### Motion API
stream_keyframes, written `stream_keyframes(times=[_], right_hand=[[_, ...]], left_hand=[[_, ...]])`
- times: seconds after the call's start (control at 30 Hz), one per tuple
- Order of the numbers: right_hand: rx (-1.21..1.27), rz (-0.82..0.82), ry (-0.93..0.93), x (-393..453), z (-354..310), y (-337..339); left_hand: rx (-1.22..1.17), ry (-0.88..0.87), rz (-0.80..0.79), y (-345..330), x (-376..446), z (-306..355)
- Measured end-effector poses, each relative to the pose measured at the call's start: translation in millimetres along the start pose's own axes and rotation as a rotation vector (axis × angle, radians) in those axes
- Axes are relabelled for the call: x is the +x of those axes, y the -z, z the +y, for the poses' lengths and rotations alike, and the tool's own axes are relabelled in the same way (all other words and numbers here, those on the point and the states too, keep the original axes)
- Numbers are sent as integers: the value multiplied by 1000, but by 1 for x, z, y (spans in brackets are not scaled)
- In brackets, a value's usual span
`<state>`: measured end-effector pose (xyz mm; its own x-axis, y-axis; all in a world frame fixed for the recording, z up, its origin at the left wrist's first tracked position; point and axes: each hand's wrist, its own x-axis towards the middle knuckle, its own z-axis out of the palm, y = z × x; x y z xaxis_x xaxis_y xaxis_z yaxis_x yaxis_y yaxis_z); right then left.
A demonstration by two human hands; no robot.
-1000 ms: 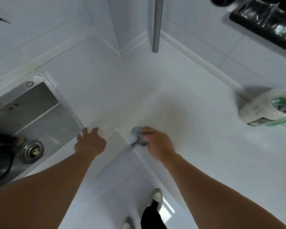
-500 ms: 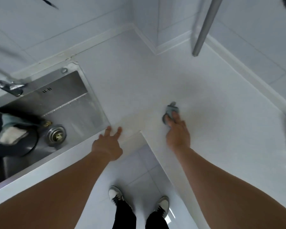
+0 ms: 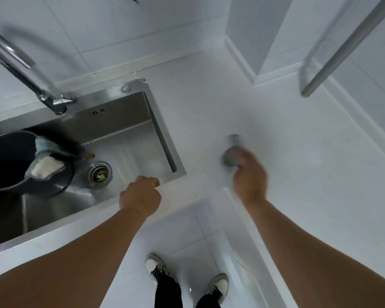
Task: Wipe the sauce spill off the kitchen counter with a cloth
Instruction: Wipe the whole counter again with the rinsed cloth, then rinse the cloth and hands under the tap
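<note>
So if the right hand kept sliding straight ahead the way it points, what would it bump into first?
Probably nothing soon: the right hand, pressing the grey cloth, faces bare white counter up to the tiled wall. Depth is hard to judge.

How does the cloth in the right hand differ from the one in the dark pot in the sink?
The grey cloth is bunched small under the right hand, pressed on the white counter; the pot's cloth lies loose and untouched, draped over the rim of the dark pot. The first looks plain grey, the second teal with a white side. Both are crumpled.
</note>
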<state>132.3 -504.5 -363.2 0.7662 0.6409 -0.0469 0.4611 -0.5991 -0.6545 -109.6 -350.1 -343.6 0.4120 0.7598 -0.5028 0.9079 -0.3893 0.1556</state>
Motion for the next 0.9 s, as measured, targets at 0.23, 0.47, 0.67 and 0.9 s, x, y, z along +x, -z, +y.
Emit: stream_keyframes(times=[0.23, 0.47, 0.67, 0.9], right_hand=[[-155, -310, -182, -66, -74, -95], [425, -805, -497, -76, -180, -97], [1033, -607, -776, -41, -231, -28], [973, -682, -767, 6, -283, -3]], left_hand=[[311, -257, -301, 34, 36, -25], [-301, -56, -339, 62, 28, -73], [-1123, 195, -301, 125, 11, -109], [-1144, 32, -376, 205, 19, -104]])
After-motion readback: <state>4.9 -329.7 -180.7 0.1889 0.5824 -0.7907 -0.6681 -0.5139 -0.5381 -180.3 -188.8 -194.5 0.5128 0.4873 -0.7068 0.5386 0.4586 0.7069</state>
